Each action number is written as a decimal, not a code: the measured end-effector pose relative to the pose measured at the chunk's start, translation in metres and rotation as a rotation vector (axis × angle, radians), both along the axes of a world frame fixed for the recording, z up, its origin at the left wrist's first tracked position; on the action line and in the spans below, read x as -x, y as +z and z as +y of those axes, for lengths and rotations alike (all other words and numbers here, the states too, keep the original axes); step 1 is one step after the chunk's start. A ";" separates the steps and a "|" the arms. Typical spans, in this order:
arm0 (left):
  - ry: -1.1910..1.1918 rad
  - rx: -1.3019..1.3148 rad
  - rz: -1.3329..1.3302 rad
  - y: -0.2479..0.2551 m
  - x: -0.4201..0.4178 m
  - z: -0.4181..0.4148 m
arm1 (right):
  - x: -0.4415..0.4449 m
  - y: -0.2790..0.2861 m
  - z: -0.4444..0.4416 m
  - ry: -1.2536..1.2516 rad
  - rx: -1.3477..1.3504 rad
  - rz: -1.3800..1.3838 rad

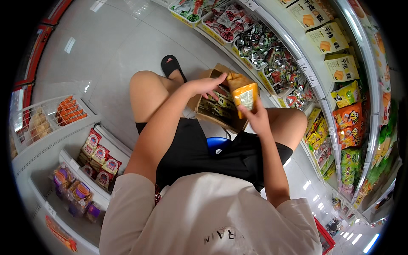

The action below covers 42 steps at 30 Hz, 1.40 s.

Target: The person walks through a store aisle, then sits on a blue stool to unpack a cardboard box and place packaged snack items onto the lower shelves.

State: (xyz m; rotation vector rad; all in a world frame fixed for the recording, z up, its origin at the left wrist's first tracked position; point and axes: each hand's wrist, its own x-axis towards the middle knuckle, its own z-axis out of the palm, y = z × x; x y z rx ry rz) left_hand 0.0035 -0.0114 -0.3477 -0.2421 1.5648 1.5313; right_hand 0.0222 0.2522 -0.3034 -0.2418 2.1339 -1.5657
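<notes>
A yellow and brown snack packet (244, 95) is gripped near its lower end by my right hand (256, 116). The packet is over the right part of an opened cardboard box (206, 113) on the floor between my knees. My left hand (210, 85) reaches over the box with its fingers spread, its fingertips close to the packet's upper left side. Whether they touch it I cannot tell. Inside the box lie several small yellowish packets (220, 110), partly hidden by my hands and the held packet.
Shelves at the right hold clear bins of wrapped snacks (229, 24), boxed cakes (328, 38) and bagged sweets (349, 119). A shelf unit with packets (101, 159) and a wire basket (52, 118) stands at the left. Part of a blue round object (218, 145) shows below the box.
</notes>
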 end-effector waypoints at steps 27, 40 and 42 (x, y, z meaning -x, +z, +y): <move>0.230 0.080 -0.136 -0.009 0.032 0.005 | 0.030 -0.004 0.009 0.074 -0.432 0.506; 0.123 -0.089 0.017 -0.001 0.019 0.019 | 0.032 0.022 0.064 -0.666 0.488 -0.103; 0.093 -0.314 0.006 0.003 0.017 0.026 | 0.026 0.016 0.057 -0.525 0.235 -0.039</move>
